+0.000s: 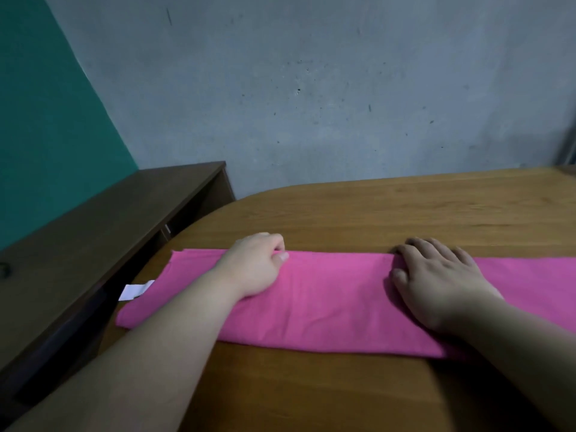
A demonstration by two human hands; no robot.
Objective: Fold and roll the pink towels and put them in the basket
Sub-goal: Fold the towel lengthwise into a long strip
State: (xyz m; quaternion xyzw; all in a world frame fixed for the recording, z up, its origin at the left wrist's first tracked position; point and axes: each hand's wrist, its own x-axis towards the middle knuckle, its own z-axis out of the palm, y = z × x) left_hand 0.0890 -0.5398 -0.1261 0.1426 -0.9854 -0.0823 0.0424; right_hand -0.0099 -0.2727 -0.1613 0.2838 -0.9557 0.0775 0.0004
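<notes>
- Wooden table (311,394) fills our near view, and the pink towel (336,300) lies across it as a long folded band that runs off the right side of view.
- Our right hand (436,285) rests flat on the towel with fingers straight and spread; our left hand (255,266) pinches the far edge between curled fingers and thumb.
- To fold well, we judge we should line up the far edges, pin the layers with the right palm, and smooth out creases before rolling.
- A white label (134,292) juts from the towel's left end; we can read no writing on it.
- Beyond stand a dark low cabinet (109,213) and a grey wall (343,88); no basket shows.
</notes>
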